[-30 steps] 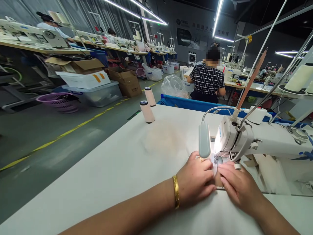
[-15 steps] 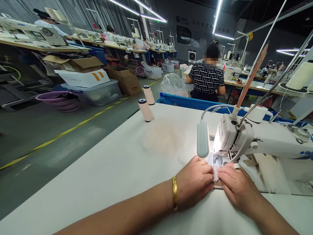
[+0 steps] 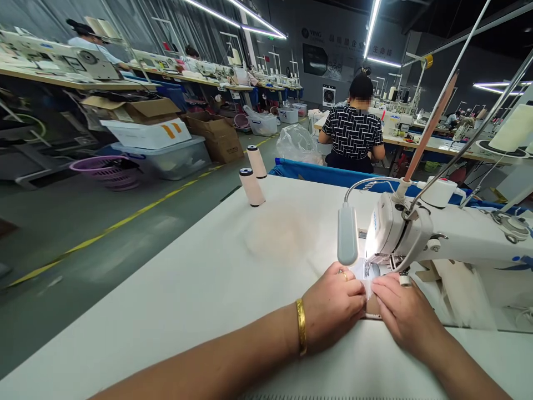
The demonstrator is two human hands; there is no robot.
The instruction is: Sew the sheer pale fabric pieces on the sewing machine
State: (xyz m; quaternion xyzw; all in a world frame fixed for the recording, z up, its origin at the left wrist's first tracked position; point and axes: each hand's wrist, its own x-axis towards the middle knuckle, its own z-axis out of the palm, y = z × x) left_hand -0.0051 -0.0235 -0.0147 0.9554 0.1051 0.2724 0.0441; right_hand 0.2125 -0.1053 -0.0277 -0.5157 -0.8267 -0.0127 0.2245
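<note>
My left hand (image 3: pixel 333 305), with a gold bangle and a ring, rests on the white table (image 3: pixel 200 289), its fingers curled and pinching a small white fabric piece (image 3: pixel 367 289). My right hand (image 3: pixel 402 314) lies beside it with fingers pressed on the same piece. Both hands sit just in front of the needle area of a white sewing machine (image 3: pixel 437 236). A grey gooseneck lamp (image 3: pixel 347 236) hangs above my left hand and lights the fabric brightly.
Two pale thread cones (image 3: pixel 252 188) stand at the table's far left edge. A blue bin edge (image 3: pixel 316 173) runs behind the table. A person in a patterned top (image 3: pixel 353 139) sits at another machine ahead. Boxes, a plastic tub (image 3: pixel 166 158) and a purple basket (image 3: pixel 102 171) line the aisle.
Both hands stay at the needle area, the fingers shifting slightly on the fabric piece. The view has moved a little.
</note>
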